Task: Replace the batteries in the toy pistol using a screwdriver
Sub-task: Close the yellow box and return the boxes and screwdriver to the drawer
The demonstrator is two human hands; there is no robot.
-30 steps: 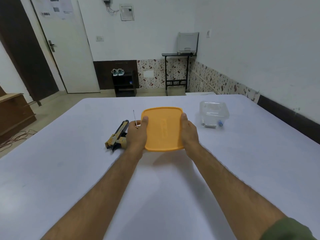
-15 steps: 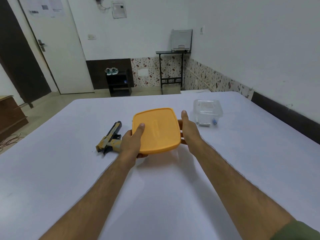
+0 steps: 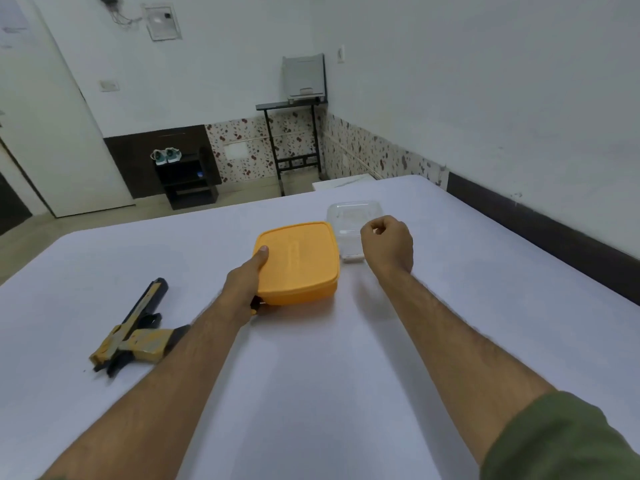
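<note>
Toy pistol (image 3: 133, 329) on table, left of both hands

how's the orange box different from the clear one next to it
The orange box is opaque, so its contents are hidden; the clear container is see-through, with a small pale item showing at its bottom. The orange box has its lid on; the clear container looks open-topped. The left hand grips the orange box, while the right hand, closed in a fist, hovers in front of the clear container. Both are rounded-corner plastic boxes on the white table.
</note>
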